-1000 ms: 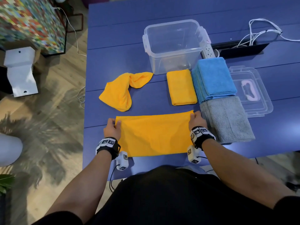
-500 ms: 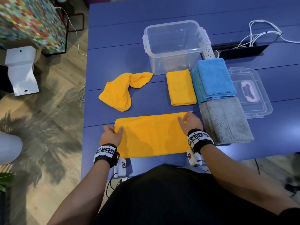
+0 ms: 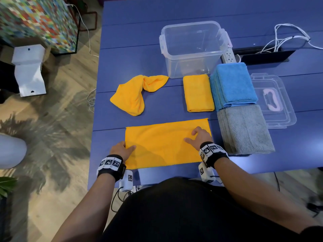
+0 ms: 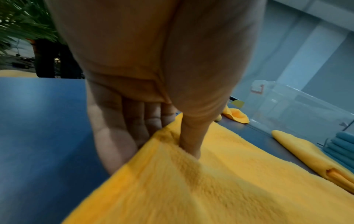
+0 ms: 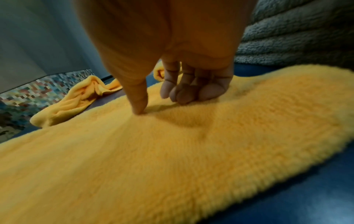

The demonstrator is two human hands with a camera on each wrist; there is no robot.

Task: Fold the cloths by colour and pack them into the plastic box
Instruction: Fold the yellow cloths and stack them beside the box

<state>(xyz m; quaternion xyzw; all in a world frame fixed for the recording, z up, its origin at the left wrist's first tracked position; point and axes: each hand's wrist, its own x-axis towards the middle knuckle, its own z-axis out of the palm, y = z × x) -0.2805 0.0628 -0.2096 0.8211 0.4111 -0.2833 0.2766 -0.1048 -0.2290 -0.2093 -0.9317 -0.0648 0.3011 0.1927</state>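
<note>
A yellow cloth [image 3: 162,145] [image 4: 229,189] [image 5: 191,151] lies flat as a long rectangle near the table's front edge. My left hand [image 3: 122,148] [image 4: 162,136] pinches its left edge, thumb on top and fingers underneath. My right hand [image 3: 199,137] [image 5: 162,104] rests on top of the cloth near its right end, thumb and bent fingertips pressing the pile. The clear plastic box [image 3: 190,56] stands open and empty at the back. In front of it lie a folded yellow cloth [image 3: 198,93] and a crumpled yellow cloth [image 3: 132,95].
A stack of folded blue cloths [image 3: 234,84] and a stack of grey cloths [image 3: 244,130] lie right of the flat cloth. The box's clear lid [image 3: 279,105] sits beyond them. A power strip [image 3: 229,55] and white cables [image 3: 288,39] are at the back right.
Both hands have left the cloth's far corners and come nearer to me. The left slid down the left edge; the right moved inward onto the cloth's top.
</note>
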